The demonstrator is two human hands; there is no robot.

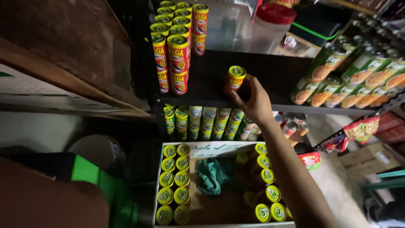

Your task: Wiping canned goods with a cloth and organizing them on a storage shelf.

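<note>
Dim storeroom, dark shelf (270, 71); one red-and-yellow can (235, 78) stands upright mid-shelf; our right hand (253, 101) reaches up, arm extended, fingers closed around the can; stacked cans (175, 46) stand left; carton (211, 150) of cans lies below; left hand unseen.

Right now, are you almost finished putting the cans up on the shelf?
Not nearly. Stacked red cans already fill the shelf's left end. The right hand holds one more can there. Many yellow-lidded cans still sit in the cardboard box below. The left hand is out of view.
</note>
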